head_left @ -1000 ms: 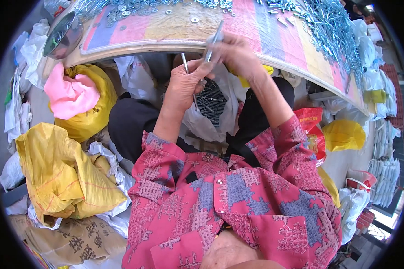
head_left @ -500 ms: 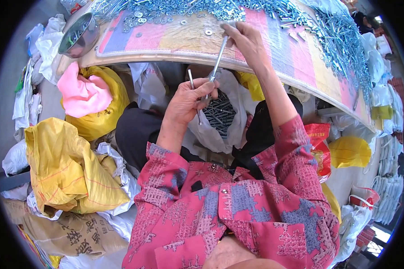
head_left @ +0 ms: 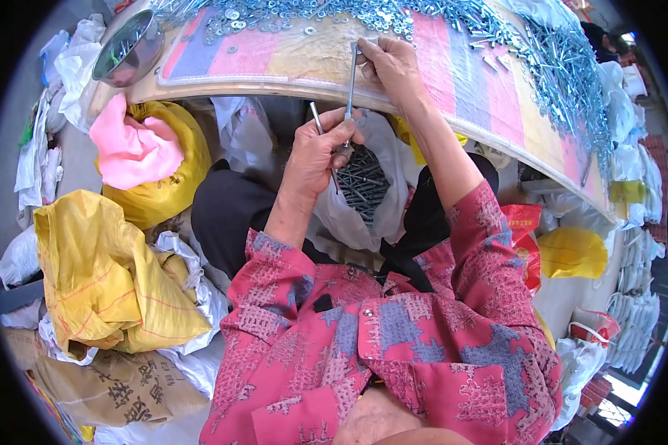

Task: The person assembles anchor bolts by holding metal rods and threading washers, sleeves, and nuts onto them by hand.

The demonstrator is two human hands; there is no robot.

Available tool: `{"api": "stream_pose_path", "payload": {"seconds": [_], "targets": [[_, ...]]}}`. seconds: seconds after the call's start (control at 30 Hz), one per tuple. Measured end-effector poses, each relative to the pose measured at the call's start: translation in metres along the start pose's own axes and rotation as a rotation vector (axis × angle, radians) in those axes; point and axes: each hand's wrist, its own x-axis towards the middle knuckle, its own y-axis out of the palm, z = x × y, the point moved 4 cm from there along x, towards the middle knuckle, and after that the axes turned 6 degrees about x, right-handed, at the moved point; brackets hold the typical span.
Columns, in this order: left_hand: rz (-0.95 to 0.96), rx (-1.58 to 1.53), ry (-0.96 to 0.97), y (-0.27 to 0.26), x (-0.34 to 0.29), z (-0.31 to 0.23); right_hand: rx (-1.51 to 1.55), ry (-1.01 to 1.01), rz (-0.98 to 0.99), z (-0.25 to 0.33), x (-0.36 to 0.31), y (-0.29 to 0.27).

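My left hand (head_left: 317,152) is closed around the lower end of a long silver bolt (head_left: 351,89), which points up toward the table edge. A second thin metal rod (head_left: 317,119) runs slantwise through the same fingers. At the bolt's upper end, the thumb and fingers of my right hand (head_left: 390,68) are pinched; a small metal piece seems to sit at the tip, too small to make out. Beneath my left hand, between my knees, a white bag (head_left: 390,159) holds many dark metal bolts (head_left: 364,189).
The striped tabletop (head_left: 282,63) ahead bears loose washers (head_left: 309,30) and a heap of shiny bolts (head_left: 564,81) along its far and right sides. A metal bowl (head_left: 130,52) stands at its left corner. Yellow sacks (head_left: 111,274) and a pink cloth (head_left: 133,144) lie at left.
The bolt now stands more upright. My right hand has shifted a little left, staying at its upper end, while my left hand keeps hold of the lower end and the rod.
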Motion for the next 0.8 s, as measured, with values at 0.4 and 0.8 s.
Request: {"api": "stream_pose_path", "payload": {"seconds": [0.4,0.8], "targets": [[-0.138,-0.140,0.005,-0.025,0.001,-0.025,-0.380,-0.692,0.225,0.040,-0.040,0.030],[-0.200,0.023,0.066,-0.014,0.003,-0.022,-0.727,-0.481,-0.099,-0.006,0.101,0.051]]}}
